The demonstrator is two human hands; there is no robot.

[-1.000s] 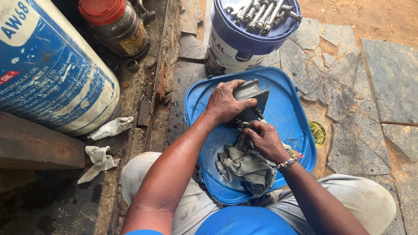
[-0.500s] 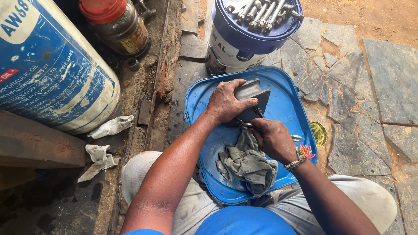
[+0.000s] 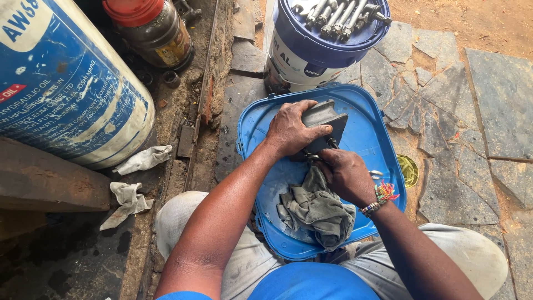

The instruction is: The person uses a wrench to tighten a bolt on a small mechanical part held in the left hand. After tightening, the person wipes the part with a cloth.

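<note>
Crouching over a blue plastic lid [image 3: 383,144] at frame centre. Grey rag [image 3: 316,211] bunched at its near edge. Right hand [image 3: 347,176] closed around a small part, unclear which, beside the rag. Left hand [image 3: 291,129] clamped on a dark metal block [image 3: 325,125]. Bucket of bolts [image 3: 327,33] beyond; oil drum [image 3: 61,83] upper left.

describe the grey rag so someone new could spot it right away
Find the big blue plastic lid lying flat on the stone paving in front of the person. On its near half, just below the right hand, lies the crumpled grey-green cloth rag. Unlike the white rags lying beside the blue drum, it is dark.
</note>
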